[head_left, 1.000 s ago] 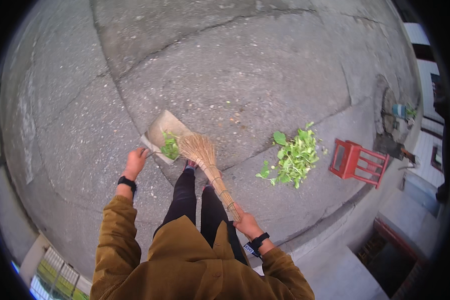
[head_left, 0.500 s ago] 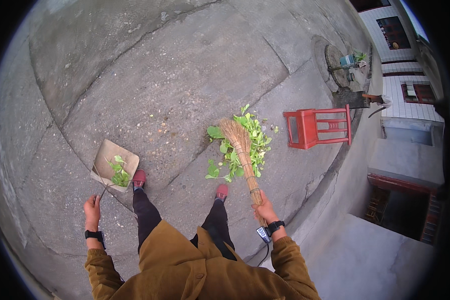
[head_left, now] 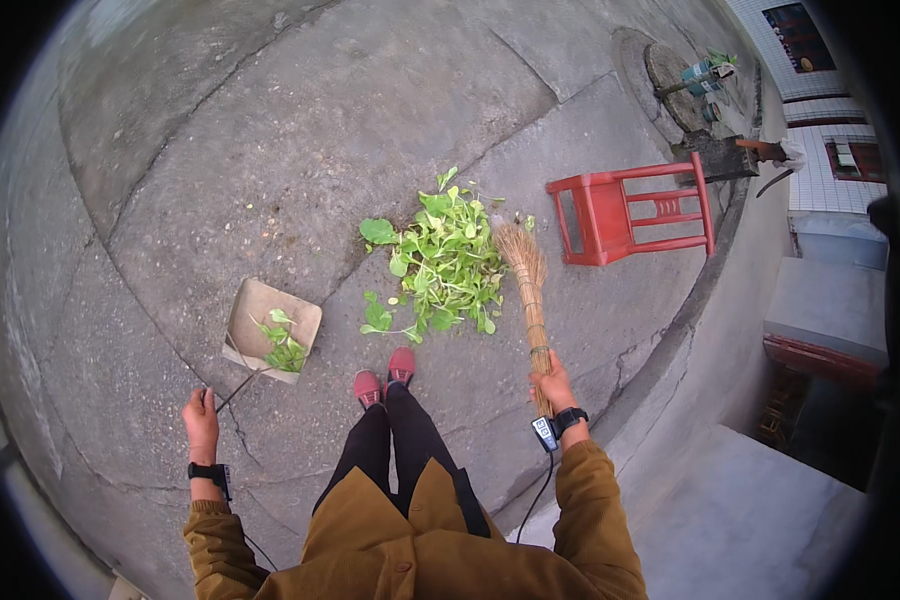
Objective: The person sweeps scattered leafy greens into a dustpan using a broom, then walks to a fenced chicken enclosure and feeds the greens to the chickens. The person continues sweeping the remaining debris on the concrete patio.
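My right hand (head_left: 553,384) grips the handle of a straw broom (head_left: 533,310), whose bristles point away from me and lie just right of a heap of green leaves (head_left: 450,260) on the concrete. At the left, my left hand (head_left: 201,418) is closed round the thin dark handle of a dustpan (head_left: 242,325). The pan is a pale, shallow box with a few green leaves (head_left: 285,350) inside. It sits to the left of the heap, apart from it. A few loose leaves (head_left: 377,316) lie at the heap's near left edge.
A red wooden chair (head_left: 610,220) lies tipped over, right of the broom. Farther off at the right are a round stone slab (head_left: 678,85) and a blue-green bucket (head_left: 702,76). A raised concrete edge (head_left: 660,365) runs along the right, beside the house wall.
The broom has moved from over the leaf heap to its right side, uncovering the leaves. My feet have come together, and the dustpan sits farther right in view, still holding leaves.
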`<state>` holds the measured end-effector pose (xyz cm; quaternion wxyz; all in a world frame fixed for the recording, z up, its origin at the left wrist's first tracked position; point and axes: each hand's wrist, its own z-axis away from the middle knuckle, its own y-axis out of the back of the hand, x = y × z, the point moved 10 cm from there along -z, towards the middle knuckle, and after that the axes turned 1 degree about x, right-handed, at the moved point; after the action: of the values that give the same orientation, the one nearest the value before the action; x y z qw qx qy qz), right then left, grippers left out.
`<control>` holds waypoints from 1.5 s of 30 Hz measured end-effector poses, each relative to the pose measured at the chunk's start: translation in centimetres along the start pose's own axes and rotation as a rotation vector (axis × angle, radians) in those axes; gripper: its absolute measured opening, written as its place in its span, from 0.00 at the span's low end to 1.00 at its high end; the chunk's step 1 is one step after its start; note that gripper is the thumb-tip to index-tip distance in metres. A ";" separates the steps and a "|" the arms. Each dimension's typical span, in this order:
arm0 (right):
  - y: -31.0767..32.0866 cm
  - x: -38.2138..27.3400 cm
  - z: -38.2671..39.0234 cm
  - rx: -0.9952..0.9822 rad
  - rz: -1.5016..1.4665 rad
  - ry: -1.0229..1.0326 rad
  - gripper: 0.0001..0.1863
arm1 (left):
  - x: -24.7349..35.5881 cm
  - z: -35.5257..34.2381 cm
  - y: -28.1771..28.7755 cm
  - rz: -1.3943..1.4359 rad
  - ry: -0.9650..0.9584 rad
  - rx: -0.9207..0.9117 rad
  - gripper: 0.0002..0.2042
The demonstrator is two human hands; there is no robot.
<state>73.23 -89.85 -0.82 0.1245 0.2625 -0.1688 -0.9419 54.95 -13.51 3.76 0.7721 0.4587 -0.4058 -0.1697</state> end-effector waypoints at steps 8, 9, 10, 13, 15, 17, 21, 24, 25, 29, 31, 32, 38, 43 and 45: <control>2.5 -0.3 -7.4 0.024 0.096 0.083 0.46 | 9.4 7.5 -13.5 0.111 -0.037 -0.224 0.11; 2.6 -1.3 -8.6 0.030 0.154 0.123 0.46 | 11.3 8.5 -14.4 0.094 -0.066 -0.224 0.10; 2.5 -1.9 -9.9 0.016 0.175 0.133 0.46 | 12.8 9.4 -15.4 0.099 -0.067 -0.237 0.10; 2.8 -3.1 -13.7 0.023 0.271 0.137 0.46 | 17.6 11.7 -18.6 0.112 -0.051 -0.273 0.10; 3.3 -3.3 -16.1 -0.001 0.296 0.128 0.46 | 20.5 13.0 -21.0 0.114 -0.029 -0.296 0.10; 4.1 -3.1 -17.9 -0.029 0.382 0.140 0.47 | 23.1 14.3 -23.2 0.091 -0.010 -0.289 0.10; 5.9 -0.5 -19.0 -0.111 0.635 0.228 0.48 | 27.2 16.5 -26.9 0.072 0.012 -0.261 0.10; 6.4 2.1 -16.0 -0.217 0.811 0.419 0.50 | 29.2 17.0 -28.6 0.017 0.023 -0.229 0.10; 6.7 3.2 -14.4 -0.245 0.837 0.442 0.50 | 29.6 16.9 -28.8 -0.006 0.026 -0.217 0.10; 7.9 7.8 -8.1 -0.432 0.899 0.268 0.48 | 30.8 16.5 -29.4 0.009 0.007 -0.216 0.11; 8.5 7.6 -5.4 -0.506 0.901 0.283 0.47 | 31.5 16.3 -29.2 0.039 -0.032 -0.187 0.11; 9.0 6.7 -4.4 -0.530 0.891 0.322 0.47 | 31.6 16.3 -29.3 0.056 -0.035 -0.208 0.11; 13.6 1.0 -6.0 -0.497 0.656 0.102 0.45 | 31.9 16.9 -29.4 0.057 -0.009 -0.228 0.11; 10.2 -8.1 -14.8 -0.299 0.660 0.409 0.45 | 30.7 18.4 -29.4 0.043 0.132 -0.267 0.11; 8.1 -10.1 -19.2 -0.261 0.680 0.390 0.44 | 30.3 18.9 -29.4 0.070 0.173 -0.261 0.11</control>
<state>93.15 -98.82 -8.59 0.4903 0.3473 -0.0984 -0.7933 61.97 -58.83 -2.14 0.8626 0.3532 -0.3279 -0.1539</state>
